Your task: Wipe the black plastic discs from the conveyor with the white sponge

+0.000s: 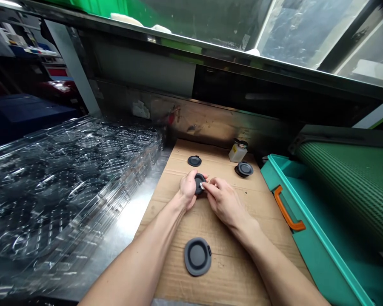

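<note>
Your left hand (188,189) and right hand (221,199) are close together, almost touching, over the middle of the cardboard (242,259). Your left hand curls around the edge of a dark disc (199,182), holding it up off the cardboard. Your right fingertips (210,182) pinch a white bit (202,186) against its face; that may be a wipe or a swab, though it's too small to tell.

Three more discs lie outside your hands: a small one (194,160) at the far side, a second (244,169) beside the bottle (238,151), and a larger grey one (197,256) near you. (The second may be two stacked.) None of the three is being touched.

The clear plastic trays (73,191) are stacked on the steel bench (124,229) to your left, and a teal crate (306,238) sits to your right.
</note>
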Available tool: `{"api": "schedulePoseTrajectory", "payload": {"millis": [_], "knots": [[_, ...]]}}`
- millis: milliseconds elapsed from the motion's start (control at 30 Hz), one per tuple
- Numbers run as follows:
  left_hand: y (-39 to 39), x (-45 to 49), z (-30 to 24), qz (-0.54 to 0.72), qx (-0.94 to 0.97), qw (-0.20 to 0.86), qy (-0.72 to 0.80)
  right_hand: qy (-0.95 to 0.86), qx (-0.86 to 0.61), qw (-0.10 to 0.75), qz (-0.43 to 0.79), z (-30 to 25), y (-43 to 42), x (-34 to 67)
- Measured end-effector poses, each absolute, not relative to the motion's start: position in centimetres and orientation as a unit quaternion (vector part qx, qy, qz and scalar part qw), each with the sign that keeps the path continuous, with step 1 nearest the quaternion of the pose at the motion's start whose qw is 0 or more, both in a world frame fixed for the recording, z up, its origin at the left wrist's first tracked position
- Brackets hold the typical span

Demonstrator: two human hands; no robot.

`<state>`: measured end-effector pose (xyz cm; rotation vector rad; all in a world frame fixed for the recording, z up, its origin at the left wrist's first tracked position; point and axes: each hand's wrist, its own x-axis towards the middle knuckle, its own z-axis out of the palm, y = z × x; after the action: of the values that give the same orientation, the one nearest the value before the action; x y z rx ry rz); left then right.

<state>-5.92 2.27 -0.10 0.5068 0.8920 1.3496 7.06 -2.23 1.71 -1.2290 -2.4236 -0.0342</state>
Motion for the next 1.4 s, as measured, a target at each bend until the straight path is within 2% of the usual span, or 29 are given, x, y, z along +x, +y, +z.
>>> {"api": "schedulePoseTrajectory", "payload": {"millis": [300,500,767,1400], "knots": [[2.2,-5.7,-0.1,0.597,0.207,0.664,0.401,-0.879,-0.419,0.226,-0.039,1.3,-2.5,7.2],[2.1,-5.4,-0.1,0.619,0.227,0.626,0.417,-0.809,-0.443,0.381,0.066,1.6,-1.9,8.0],[2.1,-4.9,-1.2,0.641,0.269,0.589,0.411,-0.815,-0.472,0.324,0.091,0.2,-1.4,6.8],[1.6,-4.2,-0.8,0.665,0.236,0.595,0.384,-0.814,-0.476,0.320,0.090,-0.1,-1.1,6.3]]}}
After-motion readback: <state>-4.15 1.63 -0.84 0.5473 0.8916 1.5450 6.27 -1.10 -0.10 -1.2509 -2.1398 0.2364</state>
